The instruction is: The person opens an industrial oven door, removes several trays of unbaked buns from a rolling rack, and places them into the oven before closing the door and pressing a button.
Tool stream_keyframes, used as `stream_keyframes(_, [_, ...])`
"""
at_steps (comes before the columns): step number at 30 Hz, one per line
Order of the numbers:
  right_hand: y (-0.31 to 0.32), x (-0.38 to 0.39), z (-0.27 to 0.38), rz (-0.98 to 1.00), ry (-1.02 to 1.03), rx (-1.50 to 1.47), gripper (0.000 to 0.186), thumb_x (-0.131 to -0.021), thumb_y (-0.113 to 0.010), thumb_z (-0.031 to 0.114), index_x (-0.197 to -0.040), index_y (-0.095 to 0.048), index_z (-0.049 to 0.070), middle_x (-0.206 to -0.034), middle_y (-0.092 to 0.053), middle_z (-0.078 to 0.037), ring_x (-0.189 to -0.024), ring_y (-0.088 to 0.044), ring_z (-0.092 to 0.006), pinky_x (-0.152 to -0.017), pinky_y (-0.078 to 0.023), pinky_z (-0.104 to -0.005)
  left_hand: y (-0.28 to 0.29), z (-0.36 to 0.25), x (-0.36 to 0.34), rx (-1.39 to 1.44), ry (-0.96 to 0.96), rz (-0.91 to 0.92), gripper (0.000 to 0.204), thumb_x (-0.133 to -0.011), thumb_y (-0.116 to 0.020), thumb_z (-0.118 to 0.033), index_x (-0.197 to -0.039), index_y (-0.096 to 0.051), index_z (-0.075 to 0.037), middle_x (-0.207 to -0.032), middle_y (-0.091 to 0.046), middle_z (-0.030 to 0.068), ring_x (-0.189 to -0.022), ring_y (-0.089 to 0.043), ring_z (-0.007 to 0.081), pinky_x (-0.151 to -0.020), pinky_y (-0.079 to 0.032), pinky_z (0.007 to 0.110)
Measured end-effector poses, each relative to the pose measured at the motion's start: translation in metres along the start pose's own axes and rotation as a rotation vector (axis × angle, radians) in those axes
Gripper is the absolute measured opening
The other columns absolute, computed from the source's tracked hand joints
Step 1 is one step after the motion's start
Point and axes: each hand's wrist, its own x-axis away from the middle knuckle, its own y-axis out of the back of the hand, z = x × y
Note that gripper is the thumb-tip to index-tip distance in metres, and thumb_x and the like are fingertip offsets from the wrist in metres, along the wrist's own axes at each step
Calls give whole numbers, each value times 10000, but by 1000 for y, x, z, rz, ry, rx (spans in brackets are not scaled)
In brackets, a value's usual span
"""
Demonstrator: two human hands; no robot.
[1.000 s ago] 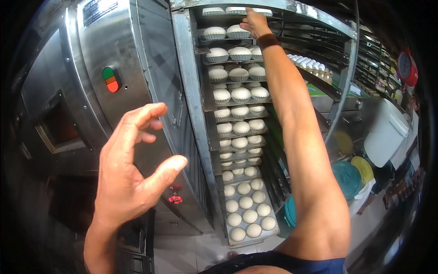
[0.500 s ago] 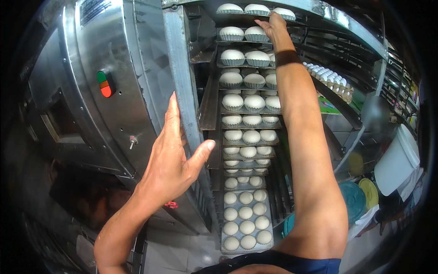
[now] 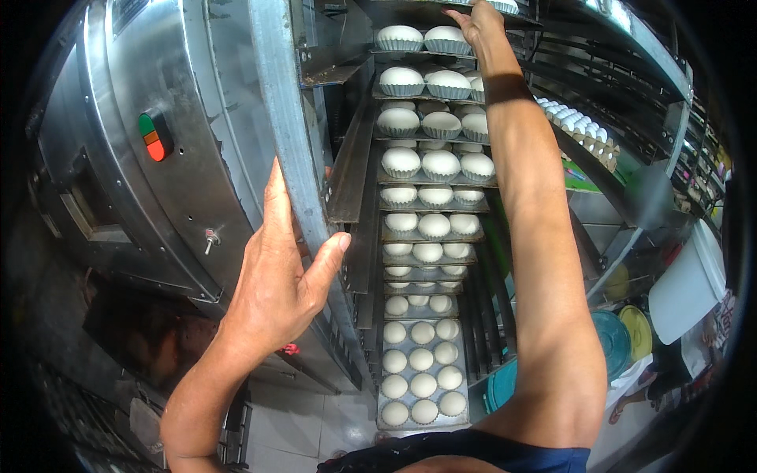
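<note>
A tall metal rack holds stacked trays (image 3: 385, 422) of pale, round dough balls (image 3: 400, 162) in fluted tins. My left hand (image 3: 276, 276) is at the rack's upright post (image 3: 293, 118), index finger stretched along its left side and thumb across its front; the other fingers are mostly hidden behind it. My right arm reaches up to the top tray (image 3: 426, 14), where my right hand (image 3: 479, 25) grips the front edge, thumb pointing left beneath it. The upper fingers are cut off by the picture's top edge.
At left stands a steel machine with a green and red switch (image 3: 154, 137) and a small toggle (image 3: 211, 241). To the right are egg cartons (image 3: 603, 154), a white bucket (image 3: 688, 282), teal tubs (image 3: 611, 347) and a yellow tub (image 3: 635, 335). Part of a person shows at far right.
The upper trays and my right hand now sit higher in the picture, the top tray partly out of view. The post appears farther left, and my left hand has come around it.
</note>
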Motion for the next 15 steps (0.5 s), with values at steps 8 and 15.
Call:
stream_keyframes(8, [1,-2,-12,22,54,-61,293,-933,-415,53,-1187,-438,-90,-1198,-481,-234,-1100,-516,-365,-951,-455,-591,0,1,0,2,17,1,742,-914,-571,-27,-1468,-79,19,-1306,-497,173,-1011,-588,167,-887,-490,322])
stream_keyframes(15, [16,-15,-8,82,70,-115,332,-927,-397,43,-1216,-347,-114,-1224,-439,-284,-1132,-508,-474,-932,-459,-632,-2,4,-2,39,-24,4,753,-907,-580,-27,-1471,-82,7,-1324,-479,189,-1056,-576,192,-905,-485,338])
